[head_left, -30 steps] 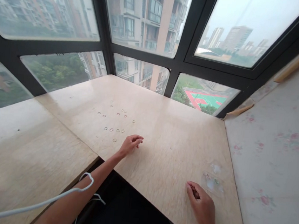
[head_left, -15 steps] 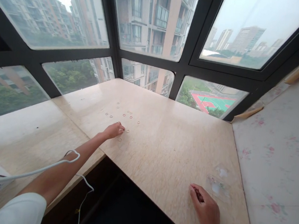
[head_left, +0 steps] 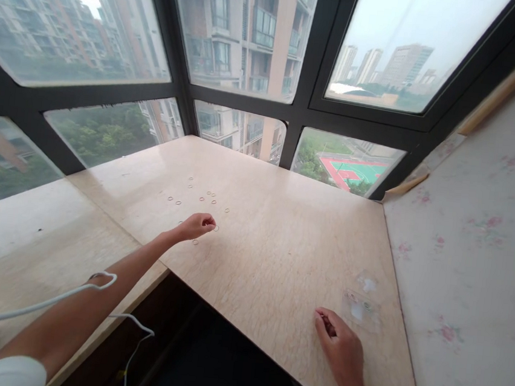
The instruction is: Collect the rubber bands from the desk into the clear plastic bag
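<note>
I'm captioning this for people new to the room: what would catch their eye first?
Probably the dark-framed windows across the top, with a red-and-green court outside. Then the left hand left of the middle, its fingertips at a thin ring, with more rings scattered on the pale tabletop beyond. At lower right, the right hand is loosely curled beside clear plastic packaging.

Left hand (head_left: 196, 226) among small rings (head_left: 201, 199) on pale tabletop (head_left: 270, 249), right hand (head_left: 343, 349) near a clear packet (head_left: 359, 311)
</note>
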Motion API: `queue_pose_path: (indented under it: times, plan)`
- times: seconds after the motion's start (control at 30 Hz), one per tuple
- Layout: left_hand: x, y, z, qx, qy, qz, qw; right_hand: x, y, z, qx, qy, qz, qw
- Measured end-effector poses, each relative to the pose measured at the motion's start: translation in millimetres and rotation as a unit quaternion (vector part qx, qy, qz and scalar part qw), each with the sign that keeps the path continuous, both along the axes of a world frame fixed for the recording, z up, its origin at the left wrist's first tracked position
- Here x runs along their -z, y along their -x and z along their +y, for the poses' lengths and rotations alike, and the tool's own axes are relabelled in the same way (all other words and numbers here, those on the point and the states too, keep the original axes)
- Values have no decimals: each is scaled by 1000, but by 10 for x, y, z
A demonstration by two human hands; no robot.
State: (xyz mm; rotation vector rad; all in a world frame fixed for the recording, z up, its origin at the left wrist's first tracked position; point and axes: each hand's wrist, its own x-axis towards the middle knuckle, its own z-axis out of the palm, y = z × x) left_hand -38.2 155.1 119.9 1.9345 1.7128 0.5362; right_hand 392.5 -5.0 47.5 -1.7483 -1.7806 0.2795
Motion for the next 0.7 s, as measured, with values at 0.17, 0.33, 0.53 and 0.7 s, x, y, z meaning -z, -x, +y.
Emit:
queue_pose_path:
  times: [0.17, 0.33, 0.53, 0.7]
  plan:
    - [-147, -716, -56, 56, 27, -106, 992, -38, 42, -18, -12, -6, 0, 1000]
    - [-208, -1713, -133, 150, 37, -194, 969, -118, 80, -28, -20, 6, 25, 999]
    - [-112, -2955, -173, 288, 11, -198, 937, -144, 74, -24, -16, 21, 66, 997]
    - [-36, -3647, -176, 396, -82, -53, 913, -160, 65, -31, -19, 14, 83, 996]
